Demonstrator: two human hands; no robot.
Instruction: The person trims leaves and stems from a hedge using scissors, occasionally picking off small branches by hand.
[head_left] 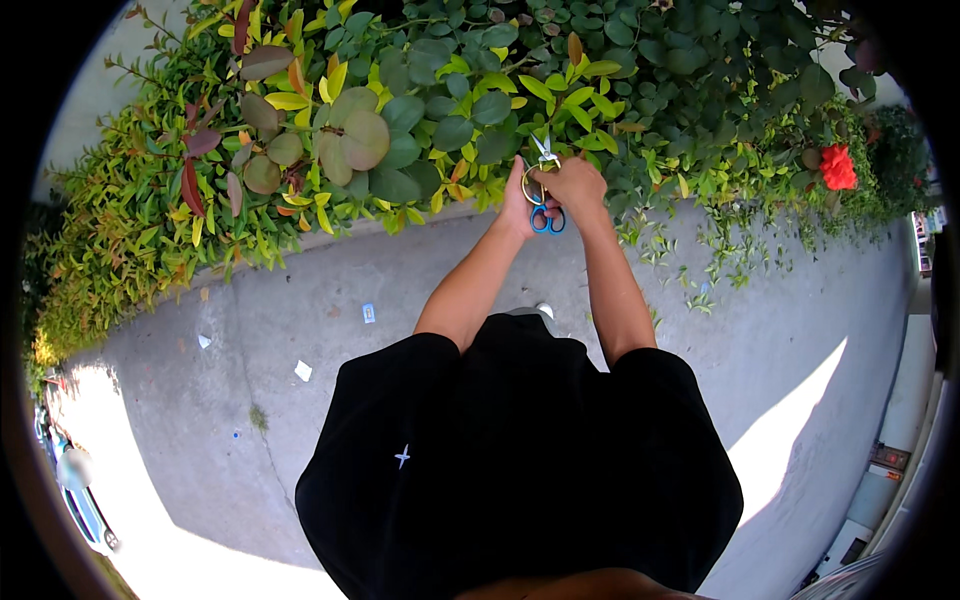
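Observation:
A pair of scissors [546,222] with blue handle loops and silver blades is between my two hands, in front of the hedge [470,110]. The blades stand apart and point away from me, toward the leaves. My left hand [514,208] curls round the handle side, its thumb raised. From the right, my right hand [577,185] closes over the middle of the scissors, back of the hand up. A thin pale-yellow ring [525,188] shows between the hands; its kind I cannot make out. The fingers partly cover the scissors' middle.
A low kerb [330,243] runs along the hedge's foot. Cut sprigs [712,265] lie or hang at the right. A red flower [837,167] stands out at the far right. On the grey paving [330,280] are paper scraps [303,371] and a small blue packet [369,313].

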